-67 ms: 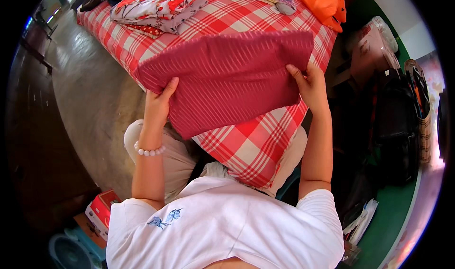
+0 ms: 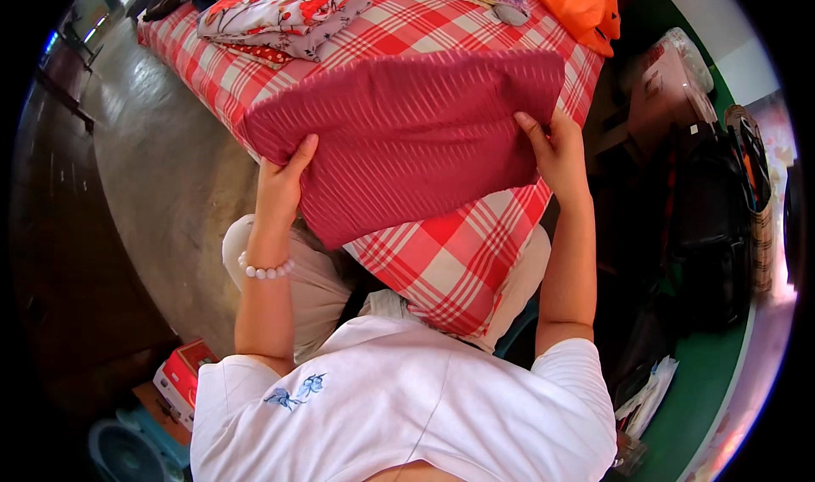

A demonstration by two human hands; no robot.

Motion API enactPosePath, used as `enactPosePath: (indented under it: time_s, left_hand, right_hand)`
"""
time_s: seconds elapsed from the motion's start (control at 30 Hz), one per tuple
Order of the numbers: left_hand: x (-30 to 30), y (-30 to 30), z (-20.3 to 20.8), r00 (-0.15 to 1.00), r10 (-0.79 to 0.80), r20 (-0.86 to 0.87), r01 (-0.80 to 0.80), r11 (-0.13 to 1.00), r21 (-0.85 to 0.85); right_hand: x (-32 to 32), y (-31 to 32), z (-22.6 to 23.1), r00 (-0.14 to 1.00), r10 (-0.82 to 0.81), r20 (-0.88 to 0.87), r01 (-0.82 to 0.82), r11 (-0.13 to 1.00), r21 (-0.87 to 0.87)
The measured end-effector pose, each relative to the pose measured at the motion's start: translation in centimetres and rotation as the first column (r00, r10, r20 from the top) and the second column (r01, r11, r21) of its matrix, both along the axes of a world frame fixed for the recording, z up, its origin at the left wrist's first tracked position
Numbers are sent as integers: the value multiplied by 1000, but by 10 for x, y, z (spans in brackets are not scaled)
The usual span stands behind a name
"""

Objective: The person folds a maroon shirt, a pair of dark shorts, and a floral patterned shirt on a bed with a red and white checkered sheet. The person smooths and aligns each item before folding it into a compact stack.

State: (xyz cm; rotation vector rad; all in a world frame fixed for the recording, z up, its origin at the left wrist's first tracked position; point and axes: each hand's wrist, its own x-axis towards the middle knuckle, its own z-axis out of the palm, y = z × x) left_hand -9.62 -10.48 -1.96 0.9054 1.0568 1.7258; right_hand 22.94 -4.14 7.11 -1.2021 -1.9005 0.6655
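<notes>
A dark pink cloth (image 2: 416,138) with thin pale stripes is stretched between my two hands, above the near part of a bed or table covered in red and white checked cloth (image 2: 458,270). My left hand (image 2: 284,176) grips its left side, thumb on top and fingers hidden underneath. On the opposite side my right hand (image 2: 556,151) pinches the cloth the same way, its thumb lying over the stripes. The lower edge of the cloth slants, hanging lower near my left hand. What kind of textile piece it is, I cannot tell.
Folded floral fabrics (image 2: 280,11) lie in a stack at the far left of the checked cover. An orange bag (image 2: 577,11) sits at its far right corner. Black bags (image 2: 705,227) stand along the right side. A red and white box (image 2: 182,380) is at the lower left.
The far edge of the pink cloth has risen slightly, away from me. Both hands keep their hold and have barely moved.
</notes>
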Motion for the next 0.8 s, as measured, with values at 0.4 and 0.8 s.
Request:
enactPosePath:
  time_s: [0.4, 0.8]
  left_hand:
    - [-1, 37, 0, 949, -315, 4, 287, 859, -424]
    - [31, -6, 18, 618, 10, -786, -20, 1000, -3]
  right_hand:
    - [16, 26, -71, 948, -318, -8, 314, 940, -136]
    - [-3, -2, -58, 867, -454, 205, 409, 884, 226]
